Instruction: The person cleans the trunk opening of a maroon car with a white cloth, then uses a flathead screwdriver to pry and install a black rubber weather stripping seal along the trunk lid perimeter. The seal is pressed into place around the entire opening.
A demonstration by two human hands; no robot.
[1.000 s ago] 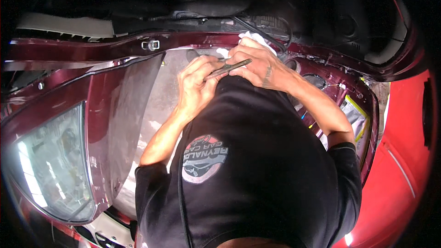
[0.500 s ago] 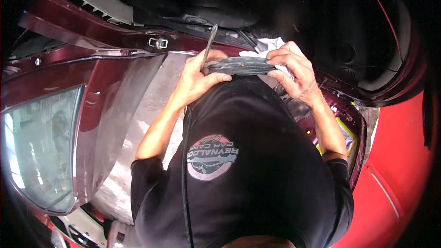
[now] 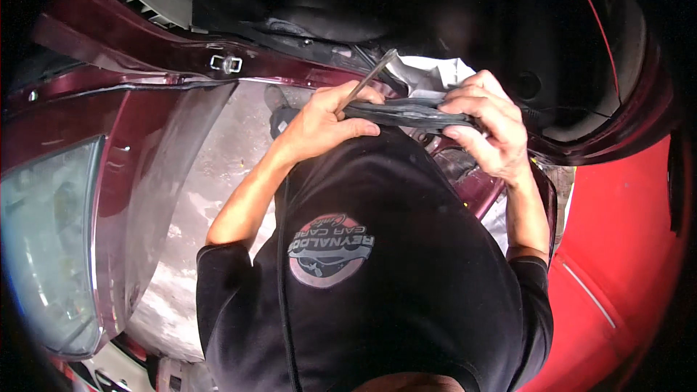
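In front of my chest, my left hand [image 3: 317,125] and my right hand [image 3: 495,129] hold a long, dark grey part [image 3: 408,114] between them. It is narrow and ridged along its length, and I cannot make out its exact kind. My left fingers and thumb close around its left end. A thin metal tool [image 3: 371,75] with a flattened tip also sticks up from that hand, leaning right. At the other end, the right fingers and thumb pinch the part from above and below. Crumpled white sheet material [image 3: 434,76] shows just behind it.
A dark red car door [image 3: 109,174] with a window stands at left. The body frame with a metal latch striker [image 3: 226,64] runs across the far side, before the dark interior [image 3: 435,7]. A bright red panel [image 3: 617,239] is at right; grey floor [image 3: 210,174] shows between.
Both hands and the dark grey part have shifted right in the view and slightly down. The metal tool, nearly upright before, now leans to the right. The car door appears farther left.
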